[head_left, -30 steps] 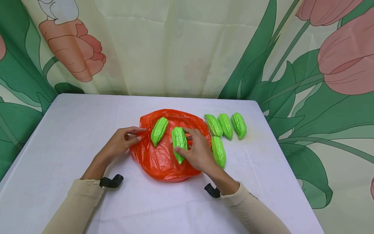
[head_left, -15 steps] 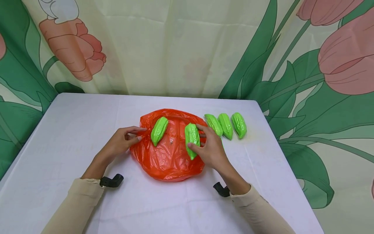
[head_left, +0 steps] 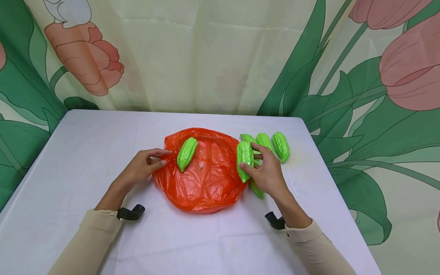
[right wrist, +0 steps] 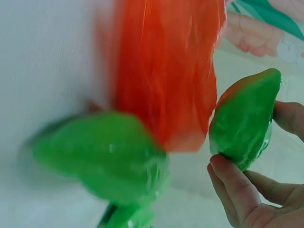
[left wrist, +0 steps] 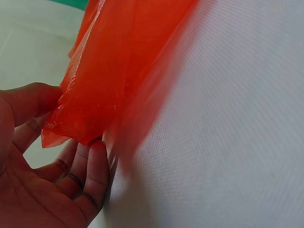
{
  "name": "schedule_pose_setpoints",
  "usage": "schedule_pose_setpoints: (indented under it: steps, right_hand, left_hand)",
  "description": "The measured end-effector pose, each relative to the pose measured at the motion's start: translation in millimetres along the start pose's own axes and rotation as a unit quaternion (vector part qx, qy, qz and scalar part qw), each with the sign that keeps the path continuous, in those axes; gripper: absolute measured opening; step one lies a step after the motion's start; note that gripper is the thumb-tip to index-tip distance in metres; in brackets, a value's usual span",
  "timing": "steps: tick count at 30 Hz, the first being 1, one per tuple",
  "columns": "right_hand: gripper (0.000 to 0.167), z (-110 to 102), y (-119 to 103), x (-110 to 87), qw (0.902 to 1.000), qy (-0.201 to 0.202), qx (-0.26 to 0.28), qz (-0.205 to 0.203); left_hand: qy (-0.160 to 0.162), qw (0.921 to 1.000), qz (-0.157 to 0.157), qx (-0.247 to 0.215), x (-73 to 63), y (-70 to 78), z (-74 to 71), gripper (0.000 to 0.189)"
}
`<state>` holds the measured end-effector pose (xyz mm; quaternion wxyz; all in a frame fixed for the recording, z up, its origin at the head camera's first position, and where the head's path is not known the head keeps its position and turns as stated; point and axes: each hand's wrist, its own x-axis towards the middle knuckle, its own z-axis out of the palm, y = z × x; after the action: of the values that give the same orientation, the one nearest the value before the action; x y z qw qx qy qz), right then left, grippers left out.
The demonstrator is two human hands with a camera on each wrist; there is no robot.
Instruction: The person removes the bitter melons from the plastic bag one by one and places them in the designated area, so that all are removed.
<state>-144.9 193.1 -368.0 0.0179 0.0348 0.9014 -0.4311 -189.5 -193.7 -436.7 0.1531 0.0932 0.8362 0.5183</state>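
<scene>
A red plastic bag [head_left: 206, 187] lies spread on the table with its mouth wide. My left hand [head_left: 142, 166] pinches the bag's left edge; in the left wrist view the thumb and fingers take the thin film [left wrist: 95, 95] between them. A green bitter melon [head_left: 187, 154], ridged and glossy, rests in the left part of the bag. Over the bag's right rim, my right hand [head_left: 268, 173] holds another bitter melon [right wrist: 244, 121] between thumb and fingers, raised above the table. Behind that hand, a bitter melon [head_left: 257, 190] on the table is partly hidden.
Several more bitter melons lie right of the bag, the outermost bitter melon [head_left: 281, 147] farthest right. A white cloth covers the table [head_left: 172, 244]. Beyond its back edge hangs a curtain [head_left: 206, 68] printed with tulips.
My right hand has carried its bitter melon rightward, from over the middle of the bag to the right rim. The left hand stays at the bag's edge.
</scene>
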Motion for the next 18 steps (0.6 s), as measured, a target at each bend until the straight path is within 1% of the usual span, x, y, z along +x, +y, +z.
schedule_pose_setpoints:
  steps: [3,10,18]
  right_hand:
    - [0.080,-9.5,2.7,0.3,0.9999,0.007,-0.002,0.011]
    - [0.080,-29.5,11.9,-2.1,0.9992,0.025,-0.020,0.022]
    - [0.081,-44.4,22.6,-6.5,0.9982,0.034,-0.027,0.042]
  left_hand:
    - [0.000,1.0000,0.003,0.001,0.2,0.7,-0.8,0.042]
    - [0.000,1.0000,0.007,0.003,1.3,-0.5,-1.3,0.042]
    - [-0.001,1.0000,0.003,0.001,2.4,-1.6,-1.0,0.042]
